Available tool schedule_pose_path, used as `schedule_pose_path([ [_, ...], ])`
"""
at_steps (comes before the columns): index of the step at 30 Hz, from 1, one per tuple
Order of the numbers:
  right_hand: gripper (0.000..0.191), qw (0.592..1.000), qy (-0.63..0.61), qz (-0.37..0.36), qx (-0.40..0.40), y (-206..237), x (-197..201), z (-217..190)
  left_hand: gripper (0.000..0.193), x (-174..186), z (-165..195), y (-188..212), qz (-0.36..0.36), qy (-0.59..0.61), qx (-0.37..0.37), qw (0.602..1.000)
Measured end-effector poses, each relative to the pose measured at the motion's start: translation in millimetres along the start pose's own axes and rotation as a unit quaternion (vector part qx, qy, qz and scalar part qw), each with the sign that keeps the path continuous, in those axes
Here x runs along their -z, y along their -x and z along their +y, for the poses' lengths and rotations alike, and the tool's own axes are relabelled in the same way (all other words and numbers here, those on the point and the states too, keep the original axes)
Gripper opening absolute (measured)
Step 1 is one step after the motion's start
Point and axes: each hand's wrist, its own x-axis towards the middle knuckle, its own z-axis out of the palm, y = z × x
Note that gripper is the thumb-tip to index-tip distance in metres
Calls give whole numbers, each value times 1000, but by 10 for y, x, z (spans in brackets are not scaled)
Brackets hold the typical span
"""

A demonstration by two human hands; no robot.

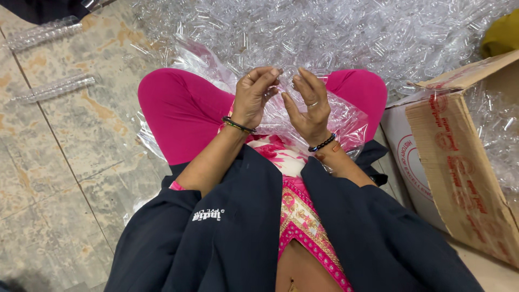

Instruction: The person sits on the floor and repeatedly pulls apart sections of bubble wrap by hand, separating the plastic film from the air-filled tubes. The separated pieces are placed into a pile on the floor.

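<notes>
I sit cross-legged on the floor in bright pink trousers. My left hand [253, 96] and my right hand [308, 103] are raised close together over my lap, fingertips pinched on small clear plastic pieces [285, 82] held between them. A clear plastic sheet [340, 116] lies across my lap under the hands. A large heap of small clear plastic parts [335, 32] is spread on the floor just beyond my knees.
An open cardboard box [459, 162] lined with clear plastic and holding more clear parts stands at my right. Two filled clear tube-shaped packs [54, 89] [40, 35] lie on the tiled floor [65, 178] at the left. A yellow cloth [503, 35] shows at top right.
</notes>
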Motion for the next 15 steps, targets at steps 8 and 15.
schedule_pose_path([
  [8,57,996,-73,2,-58,-17,-12,34,16,-21,86,-31,-10,25,8,1000],
  [15,54,996,-75,-10,-54,-46,-8,23,15,10,5,-50,-4,-10,-11,1000],
])
